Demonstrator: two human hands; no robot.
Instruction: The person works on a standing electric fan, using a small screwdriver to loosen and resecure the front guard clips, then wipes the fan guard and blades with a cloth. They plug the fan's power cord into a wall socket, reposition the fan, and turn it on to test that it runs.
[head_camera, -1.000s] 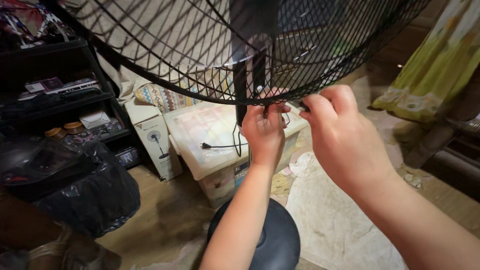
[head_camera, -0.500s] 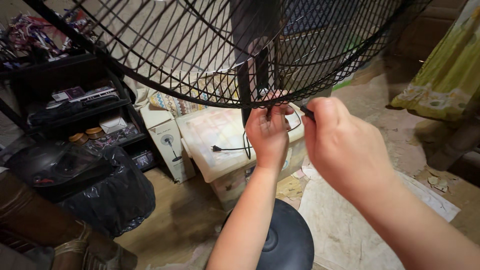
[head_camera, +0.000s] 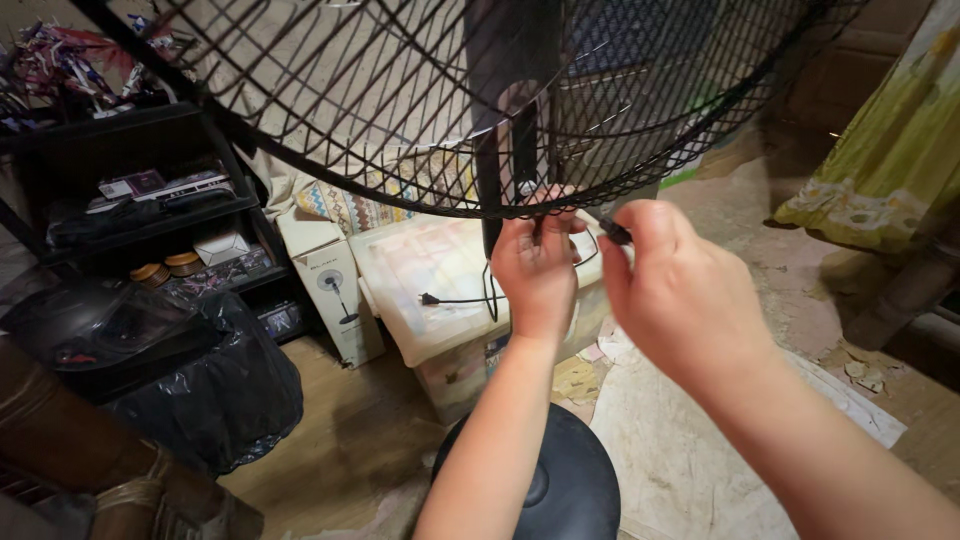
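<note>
A large black wire fan guard (head_camera: 330, 130) fills the top of the view, mounted on a black pole (head_camera: 490, 175). My left hand (head_camera: 538, 268) grips the lower rim of the guard next to the pole, fingers curled around the wires. My right hand (head_camera: 680, 295) is just to the right of it, pinching a small black part (head_camera: 614, 232) between thumb and forefinger close to the rim. The round black fan base (head_camera: 560, 480) stands on the floor below my arms. A black power cord with a plug (head_camera: 455, 298) hangs down over a plastic box.
A translucent storage box (head_camera: 430, 290) and a white carton (head_camera: 335, 285) stand behind the fan. At the left are black shelves (head_camera: 150, 215), a black helmet (head_camera: 95, 320) on a black bag (head_camera: 205, 400). A yellow-green curtain (head_camera: 890, 150) hangs at right.
The view has shifted slightly. My right hand has drawn down and to the right, away from the guard rim, with the small black part pinched in it. My left hand stays on the rim.
</note>
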